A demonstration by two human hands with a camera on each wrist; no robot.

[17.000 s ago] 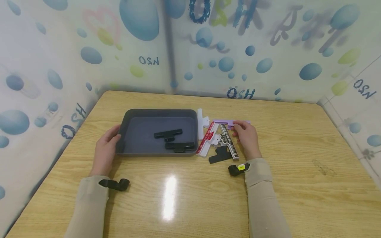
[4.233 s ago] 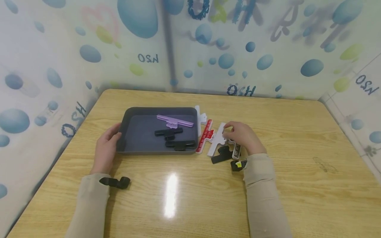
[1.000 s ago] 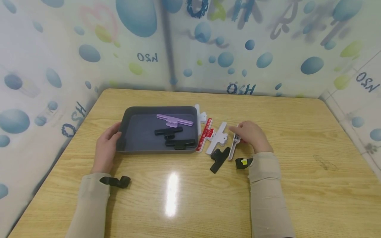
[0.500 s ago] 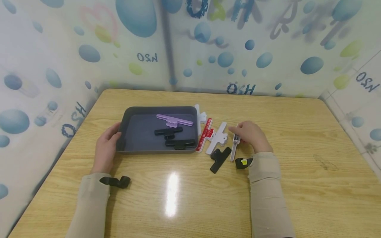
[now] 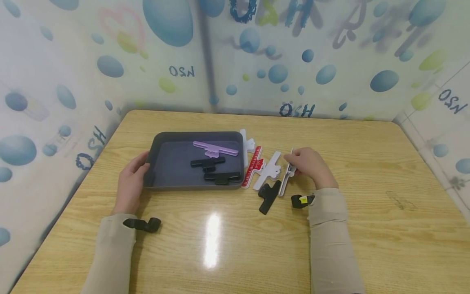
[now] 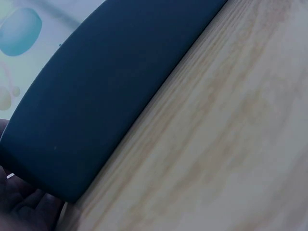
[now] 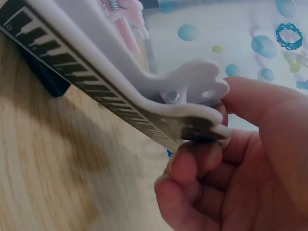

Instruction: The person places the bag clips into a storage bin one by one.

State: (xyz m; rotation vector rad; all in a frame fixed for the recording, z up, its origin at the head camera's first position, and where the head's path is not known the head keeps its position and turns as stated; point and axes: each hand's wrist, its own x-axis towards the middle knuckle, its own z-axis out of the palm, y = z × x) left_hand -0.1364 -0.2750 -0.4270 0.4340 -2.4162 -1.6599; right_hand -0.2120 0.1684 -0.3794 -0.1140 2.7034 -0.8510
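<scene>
In the head view the left hand grips the left wall of a dark grey tray. The left wrist view shows the tray's side with fingers at its corner. The right hand pinches a white clip with a black piano-key pattern, tilted on its edge. Thumb and fingers press that clip's handles in the right wrist view. Left of it lie a black clip, a plain white clip and a red-and-white clip.
Inside the tray lie a purple clip and two black clips, one in the middle and one near the front right. Another white clip stands against the tray's right side. A patterned wall rises behind the wooden table.
The purple clip went from the table into the tray. The right hand let go of the white clip and took the piano-key clip, now tilted and shifted slightly left. The nearby black clip has turned.
</scene>
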